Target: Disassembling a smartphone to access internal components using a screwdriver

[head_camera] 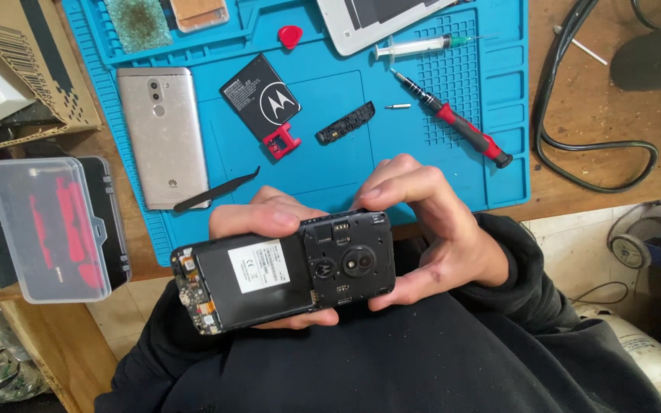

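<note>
On the blue mat lie a silver phone, a loose black battery, a red-handled screwdriver, a syringe and black tweezers.

1. A phone repair workbench: a blue silicone repair mat covers a worn wooden table.
2. On it lie a red-handled precision screwdriver, tweezers, a syringe, a loose battery and a silver phone.
3. A clear plastic tool case sits beside.

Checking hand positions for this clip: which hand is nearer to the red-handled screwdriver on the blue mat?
Right. The right hand grips the camera end of the opened phone just below the red-handled screwdriver; the left hand holds the phone's other half, farther left.
</note>
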